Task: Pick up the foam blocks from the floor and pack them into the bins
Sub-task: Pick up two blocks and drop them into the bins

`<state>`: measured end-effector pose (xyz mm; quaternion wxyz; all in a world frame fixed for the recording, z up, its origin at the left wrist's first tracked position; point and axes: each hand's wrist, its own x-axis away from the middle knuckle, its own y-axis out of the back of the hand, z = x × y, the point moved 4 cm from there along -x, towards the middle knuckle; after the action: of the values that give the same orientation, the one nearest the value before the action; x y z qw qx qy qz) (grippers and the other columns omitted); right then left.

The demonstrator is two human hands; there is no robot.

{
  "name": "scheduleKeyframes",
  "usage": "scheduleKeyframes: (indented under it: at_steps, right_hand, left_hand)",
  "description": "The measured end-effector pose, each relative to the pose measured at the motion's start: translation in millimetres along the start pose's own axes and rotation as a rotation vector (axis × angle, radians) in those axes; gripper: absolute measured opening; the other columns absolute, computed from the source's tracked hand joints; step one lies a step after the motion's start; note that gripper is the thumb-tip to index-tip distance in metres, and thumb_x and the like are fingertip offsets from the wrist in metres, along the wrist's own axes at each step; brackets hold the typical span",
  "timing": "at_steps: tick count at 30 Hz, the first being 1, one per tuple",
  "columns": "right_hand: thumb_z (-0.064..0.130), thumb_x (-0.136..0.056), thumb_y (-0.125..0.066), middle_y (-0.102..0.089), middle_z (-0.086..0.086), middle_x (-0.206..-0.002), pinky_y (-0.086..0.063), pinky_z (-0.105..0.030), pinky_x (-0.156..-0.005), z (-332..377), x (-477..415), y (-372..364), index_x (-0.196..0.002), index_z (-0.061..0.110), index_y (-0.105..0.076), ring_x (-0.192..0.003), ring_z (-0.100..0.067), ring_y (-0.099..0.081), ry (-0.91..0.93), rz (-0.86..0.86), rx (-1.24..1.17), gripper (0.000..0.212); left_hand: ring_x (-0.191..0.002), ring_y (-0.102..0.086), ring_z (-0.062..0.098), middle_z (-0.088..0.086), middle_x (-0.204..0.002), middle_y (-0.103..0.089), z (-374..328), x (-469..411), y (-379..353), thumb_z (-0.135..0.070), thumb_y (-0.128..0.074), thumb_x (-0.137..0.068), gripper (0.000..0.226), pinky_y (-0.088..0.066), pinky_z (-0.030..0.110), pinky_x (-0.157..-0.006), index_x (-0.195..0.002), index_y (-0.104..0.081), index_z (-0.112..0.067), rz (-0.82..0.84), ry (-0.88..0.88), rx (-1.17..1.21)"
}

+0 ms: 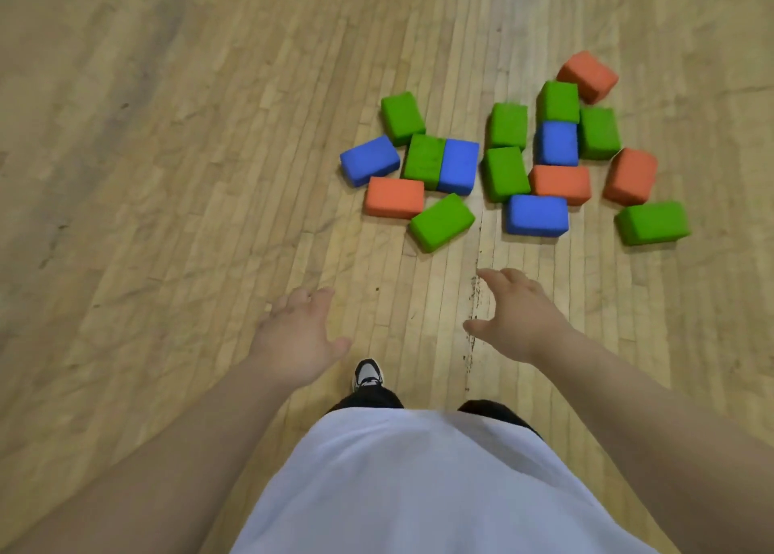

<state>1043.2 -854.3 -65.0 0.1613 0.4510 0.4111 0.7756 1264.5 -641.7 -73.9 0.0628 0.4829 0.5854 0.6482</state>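
**Empty hands nearing a tight pile**

Hovering with fingers point(494, 278) spread loosely, gripping nothing, on both left hand point(298, 338) and right hand point(521, 317). Reaching toward foam blocks point(504, 174) lying clustered on the floor point(167, 176), far right, well apart from either hand. Likely risking knocking touching neighbours aside while grabbing one; bins not showing.

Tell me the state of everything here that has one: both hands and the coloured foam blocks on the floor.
Left hand: open, fingers spread, holding nothing.
Right hand: open, holding nothing, touching no block.
Green blocks: lying loose on the wooden floor, untouched.
Blue blocks: on the floor, untouched.
Orange blocks: on the floor, untouched.
Bins: not in view.
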Motion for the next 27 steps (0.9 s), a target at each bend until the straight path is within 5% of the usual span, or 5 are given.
scheduleKeyframes:
  at_steps: [7, 18, 27]
  right_hand:
    - [0.051, -0.083, -0.073, -0.024, -0.010, -0.163, -0.034, -0.048, -0.116, 15, -118, 76, -0.158, 0.033, -0.024, -0.147, -0.036, -0.026, -0.007, 0.011, -0.006, 0.091]
    - [0.054, -0.082, -0.070, -0.021, -0.011, -0.165, -0.033, -0.049, -0.116, -18, -383, 166, -0.159, 0.032, -0.021, -0.148, -0.036, -0.024, 0.162, 0.145, 0.242, 0.094]
    - [0.059, -0.080, -0.070, -0.021, -0.012, -0.162, -0.030, -0.050, -0.118, -68, -626, 69, -0.159, 0.035, -0.015, -0.147, -0.036, -0.024, 0.306, 0.336, 0.420, 0.099]
  left_hand:
    - [-0.146, -0.029, 0.028, 0.003, -0.159, -0.031, -24, -143, 98, -0.064, -0.058, -0.089, 0.087, -0.036, 0.047, -0.113, -0.160, -0.019, -0.030, -0.030, -0.092, -0.074]
    - [-0.143, -0.033, 0.026, 0.001, -0.158, -0.032, -82, -369, 132, -0.068, -0.057, -0.086, 0.090, -0.040, 0.048, -0.112, -0.159, -0.017, -0.034, 0.080, 0.023, -0.062]
    - [-0.148, -0.026, 0.030, 0.008, -0.161, -0.024, -122, -631, 37, -0.066, -0.062, -0.087, 0.093, -0.034, 0.044, -0.114, -0.160, -0.016, -0.031, 0.233, -0.162, -0.151]
